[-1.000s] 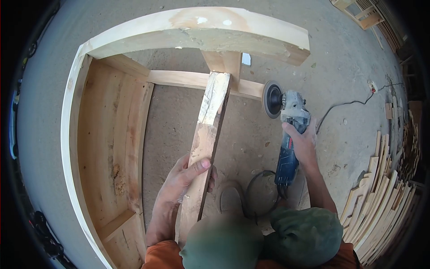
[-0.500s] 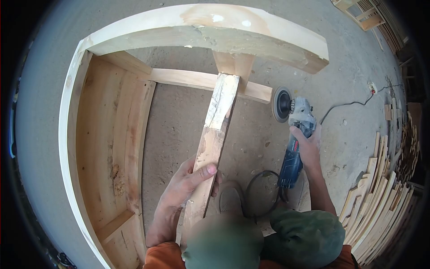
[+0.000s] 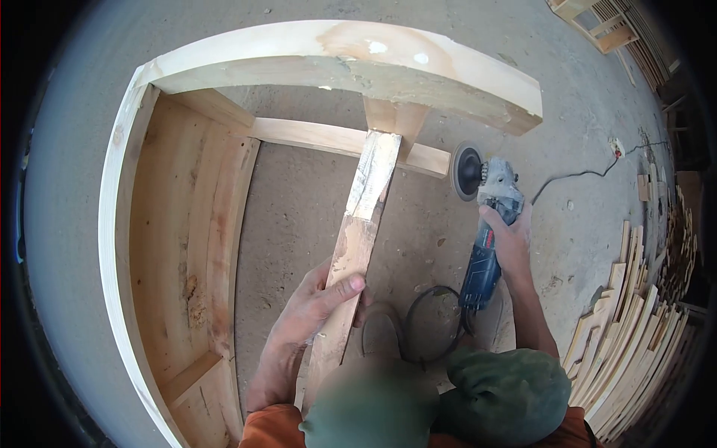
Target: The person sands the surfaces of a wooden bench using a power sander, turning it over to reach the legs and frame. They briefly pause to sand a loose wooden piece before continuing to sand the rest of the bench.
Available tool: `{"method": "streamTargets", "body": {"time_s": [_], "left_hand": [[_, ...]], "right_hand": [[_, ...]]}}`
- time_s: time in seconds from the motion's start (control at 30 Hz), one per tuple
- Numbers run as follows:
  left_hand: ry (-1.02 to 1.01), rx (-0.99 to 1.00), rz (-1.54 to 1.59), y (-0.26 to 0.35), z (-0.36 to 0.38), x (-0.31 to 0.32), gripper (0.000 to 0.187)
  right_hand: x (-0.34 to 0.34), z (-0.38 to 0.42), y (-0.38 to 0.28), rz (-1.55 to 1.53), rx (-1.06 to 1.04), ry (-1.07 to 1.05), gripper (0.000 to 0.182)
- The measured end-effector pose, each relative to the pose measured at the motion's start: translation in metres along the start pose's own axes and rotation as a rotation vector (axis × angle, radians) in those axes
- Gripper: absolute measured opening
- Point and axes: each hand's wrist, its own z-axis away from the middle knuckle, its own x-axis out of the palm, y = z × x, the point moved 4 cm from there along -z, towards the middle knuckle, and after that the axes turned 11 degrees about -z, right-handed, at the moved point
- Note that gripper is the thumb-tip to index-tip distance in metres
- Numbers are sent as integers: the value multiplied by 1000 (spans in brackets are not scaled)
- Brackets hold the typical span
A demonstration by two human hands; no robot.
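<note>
My left hand [image 3: 317,305] is wrapped around a wooden rail [image 3: 352,243] of a frame, thumb on top and fingertips showing at the far side. Pale, smeared filler covers the rail's upper stretch. In my right hand [image 3: 509,237] is a blue and grey angle grinder [image 3: 482,272], gripped around its body near the head. Its round sanding disc [image 3: 467,172] faces left, apart from the wood and close to the end of a crosspiece [image 3: 429,158]. A thick curved top piece [image 3: 418,56] of the frame carries white filler spots.
The frame's deep boarded side [image 3: 172,246] stands at left. Cut wood strips [image 3: 627,328] are stacked at lower right. A black cord [image 3: 571,176] runs over the concrete floor [image 3: 590,97] and loops near my shoe [image 3: 381,332]. More wooden frames [image 3: 609,26] are at upper right.
The frame's top piece and rail appear slightly lower in view. The grinder appears shifted slightly left. Both hands keep their holds.
</note>
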Motion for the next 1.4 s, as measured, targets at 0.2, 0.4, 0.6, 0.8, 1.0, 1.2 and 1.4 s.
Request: {"method": "streamTargets", "body": {"time_s": [0.2,0.4,0.6,0.8,1.0,1.2,1.4], "left_hand": [[-21,-7,55,5,7,-6,66],[19,-5,28,2,3,-3,62],[5,3,42,1,1,-3,59],[36,-15,9,2,-1,0,60],[-6,10,19,-3,-4,-2,61],[36,1,5,1,-3,-1,58],[13,-6,-2,-3,-3,0,55]], "right_hand": [[-7,9,4,-200,-62,3,69],[3,12,4,-133,-24,-45,69],[-2,12,4,-196,-63,-29,70],[2,14,-2,-98,-58,-62,68],[-6,10,11,-149,3,-34,72],[0,10,20,-118,-21,-30,70],[-7,12,14,-175,9,-25,75]]}}
